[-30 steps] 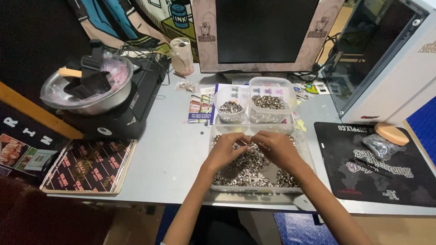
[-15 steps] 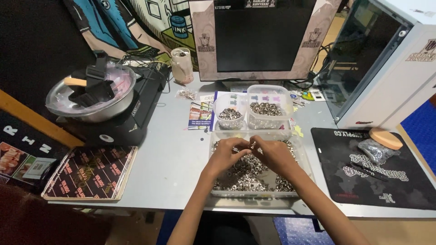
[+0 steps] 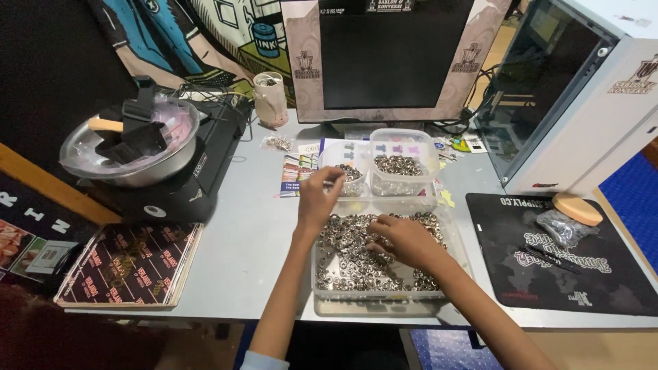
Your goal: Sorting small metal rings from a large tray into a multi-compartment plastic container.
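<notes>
Our left hand (image 3: 317,197) hovers beyond the clear tray (image 3: 322,284), fingers pinched, contents unclear | right hand (image 3: 404,240) rests in tray's metal rings (image 3: 349,264), fingers loosely curled

Grey desk (image 3: 253,240) bears tub (image 3: 384,291), mat (image 3: 548,274), stove (image 3: 192,185).

My left hand (image 3: 317,199) hovers at the rim of the small clear tub (image 3: 345,168) of metal rings, fingers pinched together. My right hand (image 3: 404,240) rests palm-down on the silver rings (image 3: 349,257) in the large clear tray (image 3: 384,296). At two o'clock from it sits a second tub (image 3: 404,161); at three o'clock, the black mat (image 3: 548,274).
</notes>
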